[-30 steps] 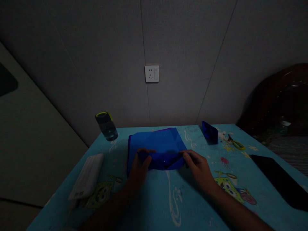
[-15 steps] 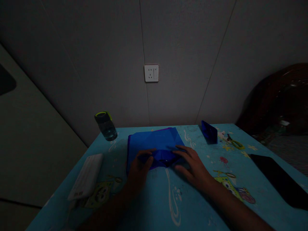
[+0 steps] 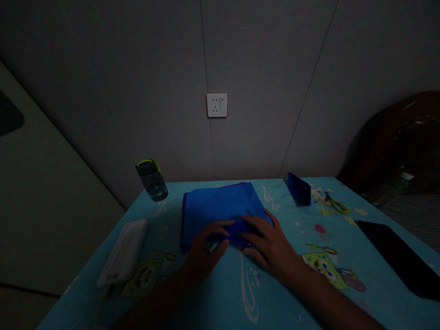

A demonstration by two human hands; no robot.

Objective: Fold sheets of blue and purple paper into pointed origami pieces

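Note:
A small piece of folded blue paper (image 3: 236, 232) lies at the front edge of a stack of blue sheets (image 3: 220, 201) on the table. My left hand (image 3: 208, 247) curls around the left end of the folded paper, fingers on top and thumb at the near side. From the right, my right hand (image 3: 270, 245) has its fingers over the paper and its thumb along the near edge. Both hands partly hide the paper, and its exact folds are too dark to make out.
At the back left stands a water bottle (image 3: 151, 180); nearer is a white packet (image 3: 123, 252). A folded dark-blue paper piece (image 3: 299, 189) stands at the back right beside yellow-handled scissors (image 3: 338, 206). A flat black object (image 3: 395, 256) lies at the right edge.
The folded paper, which stood partly open, is now flatter and a little closer to me. My hands have come closer together, the right one moving in over the paper.

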